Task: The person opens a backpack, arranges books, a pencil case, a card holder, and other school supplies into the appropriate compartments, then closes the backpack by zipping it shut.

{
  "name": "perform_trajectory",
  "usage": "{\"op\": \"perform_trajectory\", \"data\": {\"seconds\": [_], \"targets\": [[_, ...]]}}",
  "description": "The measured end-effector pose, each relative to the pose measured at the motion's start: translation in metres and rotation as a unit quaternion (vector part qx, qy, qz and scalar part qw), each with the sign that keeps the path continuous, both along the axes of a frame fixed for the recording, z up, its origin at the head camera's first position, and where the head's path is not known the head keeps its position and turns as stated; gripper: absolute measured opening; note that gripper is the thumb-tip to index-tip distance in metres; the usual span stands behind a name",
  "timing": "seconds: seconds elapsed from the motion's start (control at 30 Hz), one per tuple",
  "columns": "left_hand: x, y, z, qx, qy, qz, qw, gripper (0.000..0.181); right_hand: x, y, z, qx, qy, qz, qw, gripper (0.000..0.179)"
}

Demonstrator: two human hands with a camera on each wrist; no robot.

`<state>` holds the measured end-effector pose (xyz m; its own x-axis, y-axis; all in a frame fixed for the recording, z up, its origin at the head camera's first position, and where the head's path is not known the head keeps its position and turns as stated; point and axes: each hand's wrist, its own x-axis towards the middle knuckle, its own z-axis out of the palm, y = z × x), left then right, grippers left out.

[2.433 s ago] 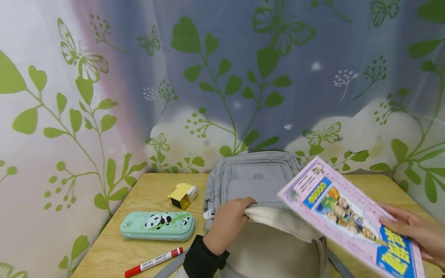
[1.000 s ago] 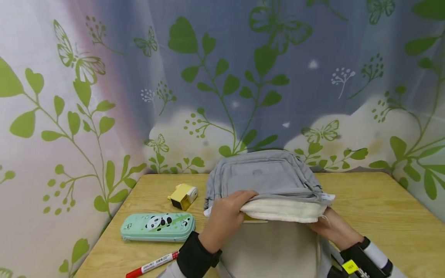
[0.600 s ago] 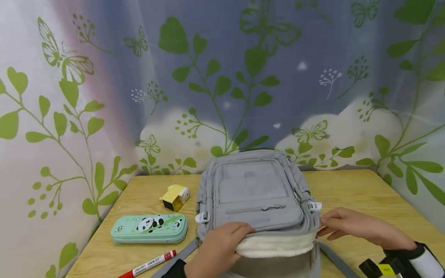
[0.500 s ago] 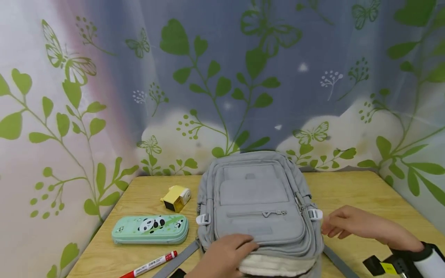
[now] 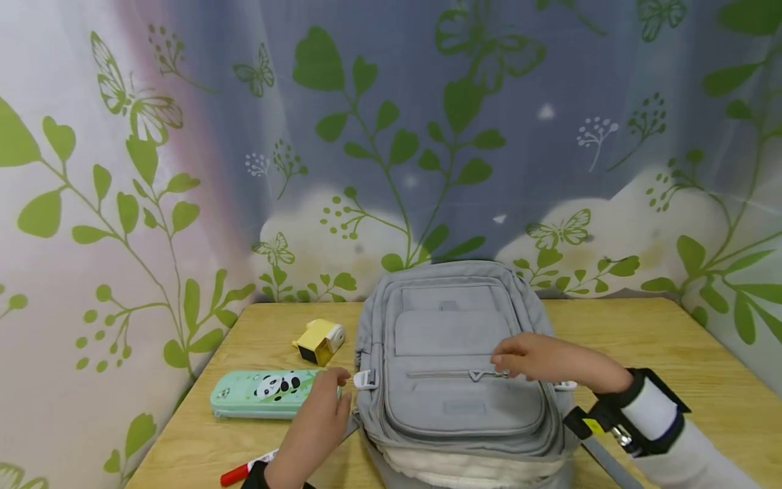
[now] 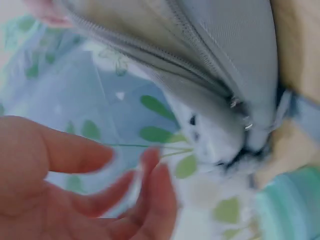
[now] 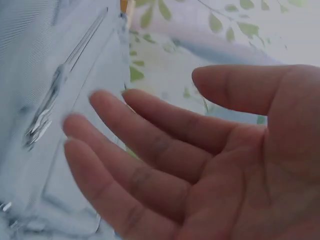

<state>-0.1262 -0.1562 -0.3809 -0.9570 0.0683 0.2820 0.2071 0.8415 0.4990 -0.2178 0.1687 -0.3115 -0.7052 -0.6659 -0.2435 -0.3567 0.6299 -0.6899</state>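
A grey backpack (image 5: 452,333) lies on the table, its zipped front pocket facing up and the cream lining of its main opening (image 5: 470,465) showing at the near end. My left hand (image 5: 314,424) is left of the bag, in front of the right end of a mint panda pencil case (image 5: 256,394); in the left wrist view its fingers are loosely bent with nothing between them. Over the front pocket's zipper (image 5: 440,373) hovers my right hand (image 5: 550,360). The right wrist view shows that palm bare and its fingers spread. The pink book is out of sight.
A yellow-and-white box-shaped gadget (image 5: 320,341) stands behind the pencil case. A red-capped marker (image 5: 235,474) lies at the near left, partly hidden by my left wrist. Grey straps (image 5: 611,465) trail beside the bag. A leaf-patterned curtain (image 5: 391,136) hangs behind the table (image 5: 629,339).
My right hand held a pink book, put it into the bag and came out without it. The lifted flap has dropped. My left hand released it and moved left; the right moved over the pocket.
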Motion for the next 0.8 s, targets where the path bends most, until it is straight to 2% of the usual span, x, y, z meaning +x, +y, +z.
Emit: {"op": "perform_trajectory", "data": {"seconds": [0.07,0.13,0.23,0.27,0.3,0.43,0.53,0.63,0.73,0.8], "targets": [[-0.006,-0.009,-0.004,0.047,-0.064,-0.015,0.9967,0.035,-0.003,-0.018,0.003,0.036,0.027,-0.002,0.999,0.038],[-0.014,-0.014,-0.011,0.108,-0.132,-0.045,0.9843,0.042,-0.008,-0.036,0.002,0.075,0.042,-0.005,0.9963,0.038],[-0.025,-0.018,-0.022,0.185,-0.193,-0.076,0.9607,0.05,-0.018,-0.06,-0.003,0.115,0.057,0.006,0.9918,0.042],[-0.028,-0.019,-0.026,0.201,-0.205,-0.082,0.9545,0.051,-0.022,-0.068,-0.007,0.122,0.068,0.017,0.99,0.044],[-0.031,-0.019,-0.029,0.202,-0.211,-0.086,0.9525,0.049,-0.027,-0.074,-0.012,0.124,0.077,0.028,0.9889,0.046],[-0.035,-0.022,-0.037,0.164,-0.215,-0.089,0.9586,0.036,-0.037,-0.095,-0.03,0.147,0.12,0.062,0.9799,0.057],[-0.033,-0.023,-0.041,0.113,-0.194,-0.075,0.9716,0.017,-0.038,-0.107,-0.043,0.17,0.181,0.075,0.9659,0.064],[-0.029,-0.02,-0.042,0.053,-0.149,-0.059,0.9857,0.014,-0.038,-0.121,-0.053,0.183,0.241,0.102,0.9476,0.066],[-0.026,-0.016,-0.039,-0.004,-0.116,-0.054,0.9918,0.017,-0.035,-0.133,-0.058,0.199,0.256,0.142,0.9354,0.064],[-0.024,-0.014,-0.036,-0.032,-0.108,-0.059,0.9919,0.017,-0.034,-0.138,-0.059,0.22,0.252,0.155,0.9294,0.063]]}}
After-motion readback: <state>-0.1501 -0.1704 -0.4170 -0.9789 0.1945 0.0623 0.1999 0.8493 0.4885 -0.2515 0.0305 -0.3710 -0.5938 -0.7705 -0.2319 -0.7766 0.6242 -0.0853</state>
